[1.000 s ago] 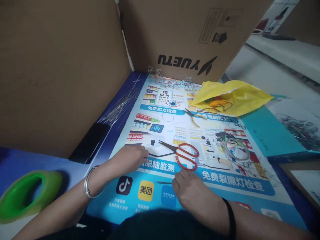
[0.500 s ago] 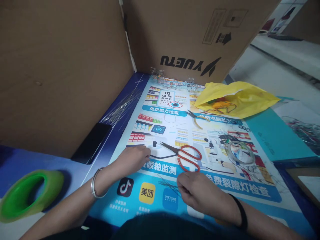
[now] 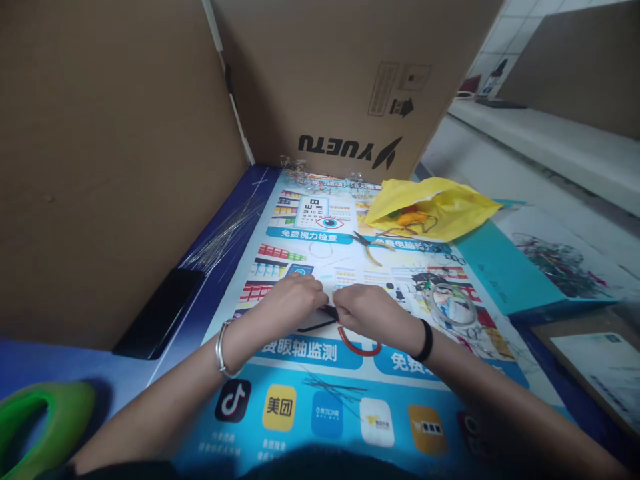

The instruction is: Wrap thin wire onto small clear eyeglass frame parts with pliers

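One pair of scissors (image 3: 357, 350) lies on the poster (image 3: 280, 373), mostly hidden by the right hand (image 3: 373, 309). The left hand (image 3: 295, 298) is just beside. Both curl into fists; I cannot tell what they hold. The poster says 免费视力检查 and 美团. Farther off: one pair of pliers (image 3: 368, 244), one yellow bag (image 3: 453, 213), cardboard (image 3: 325, 80) saying YUETU upside down.
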